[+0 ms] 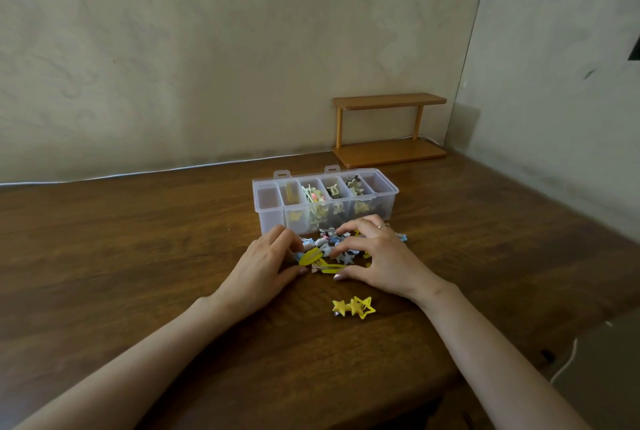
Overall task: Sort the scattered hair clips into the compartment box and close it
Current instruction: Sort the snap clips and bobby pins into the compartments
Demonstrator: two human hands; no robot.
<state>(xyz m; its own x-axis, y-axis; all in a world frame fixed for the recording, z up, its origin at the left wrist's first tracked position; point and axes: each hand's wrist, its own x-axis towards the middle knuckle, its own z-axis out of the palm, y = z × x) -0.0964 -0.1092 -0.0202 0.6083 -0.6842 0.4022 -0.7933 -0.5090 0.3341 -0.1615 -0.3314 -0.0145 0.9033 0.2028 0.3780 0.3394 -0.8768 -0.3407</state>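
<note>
L hand [266, 265] + R hand [379, 256] cup clip pile [325, 251] near-side of box [270, 202] to corral it | fingers curved, pinch unclear

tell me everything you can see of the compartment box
The compartment box is a long, clear plastic organiser with six compartments and two latch tabs at its far edge. Its top is open. The leftmost compartment looks empty; the others hold hair clips. It sits flat on the wooden table, just behind the loose clip pile.
</note>
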